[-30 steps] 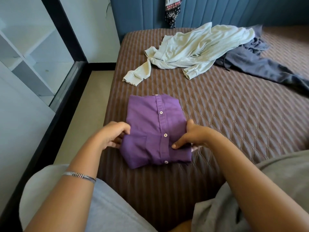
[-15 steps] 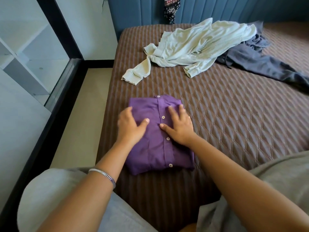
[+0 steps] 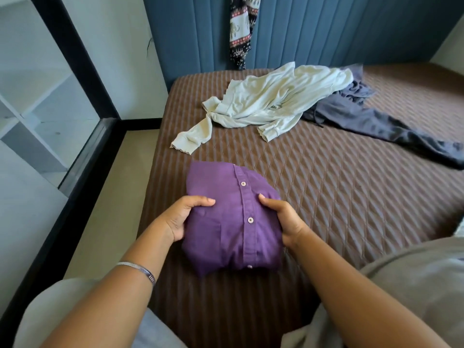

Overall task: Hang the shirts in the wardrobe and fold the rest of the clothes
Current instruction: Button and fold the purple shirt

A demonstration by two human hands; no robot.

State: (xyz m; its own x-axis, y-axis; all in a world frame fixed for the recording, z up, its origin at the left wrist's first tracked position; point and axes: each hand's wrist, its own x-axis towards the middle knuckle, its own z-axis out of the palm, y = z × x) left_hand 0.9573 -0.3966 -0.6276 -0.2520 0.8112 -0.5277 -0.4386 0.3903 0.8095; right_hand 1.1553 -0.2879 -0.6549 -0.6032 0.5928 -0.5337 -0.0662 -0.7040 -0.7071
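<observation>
While both hands grasp it, I log item one: folded purple button-up shirt (image 3: 226, 217), lying between the hands on the brown quilted bedcover (image 3: 339, 197). Left hand (image 3: 180, 219) holds its left edge, thumb on top, fingers tucked under. Right hand (image 3: 283, 219) holds the right edge the same way.

Item two: pale green long-sleeved top (image 3: 271, 104), unfolded, well beyond the hands, ahead and slightly to the right. Item three: dark grey trousers (image 3: 376, 121), crumpled, further right, partly under the green top. Item four: patterned cloth (image 3: 242, 28), hanging against the blue headboard (image 3: 339, 28) far ahead.

Step in hand, as I judge it: fold of the purple shirt finished, bundle about to be lifted. Next move calls for an even two-sided lift so the fold holds, then a place to set it.
</observation>
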